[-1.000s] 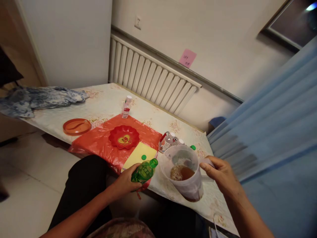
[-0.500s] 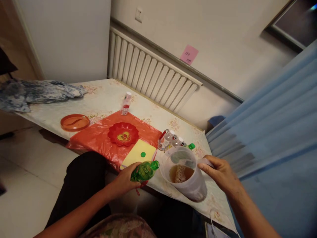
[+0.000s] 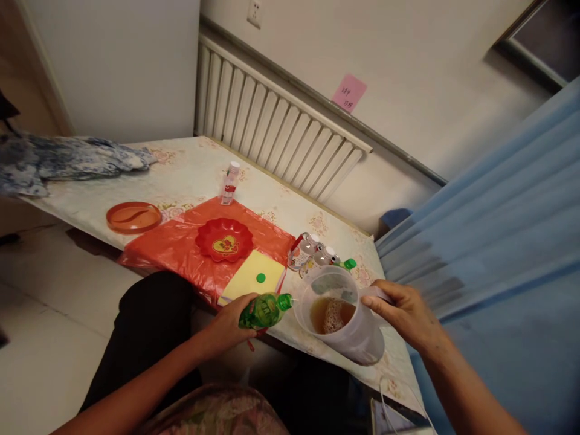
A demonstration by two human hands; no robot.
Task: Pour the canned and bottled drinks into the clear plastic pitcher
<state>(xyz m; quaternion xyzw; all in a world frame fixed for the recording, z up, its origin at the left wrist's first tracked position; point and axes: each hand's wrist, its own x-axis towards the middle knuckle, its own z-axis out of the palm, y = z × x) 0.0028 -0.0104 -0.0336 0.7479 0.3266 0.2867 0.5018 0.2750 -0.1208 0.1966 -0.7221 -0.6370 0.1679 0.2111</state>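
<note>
Holding a green bottle (image 3: 260, 311) in the left hand (image 3: 233, 320) at the near edge of the table (image 3: 185, 163), with fingers and thumb wrapped around its body and its open mouth leaning toward a plastic jug (image 3: 351, 347). Gripping the jug by its handle with the right hand (image 3: 403, 308), fingers curled in and thumb pressed on top. Holding the jug tilted toward the bottle, lip just beside its mouth, with brown, frothy liquid (image 3: 319, 314) inside. Cannot tell whether the jug's base touches the table. See 1 green cap (image 3: 261, 278) on a yellow pad (image 3: 240, 278) by the near edge, partly over a red plastic sheet (image 3: 167, 244). Find also a red dish (image 3: 205, 243) on that sheet, 1 orange dish (image 3: 111, 222) near the left part of the near edge, a clear bottle (image 3: 229, 186) toward the far edge, cans (image 3: 312, 252) just beyond the jug, and a patterned cloth (image 3: 86, 158) at the left end.
</note>
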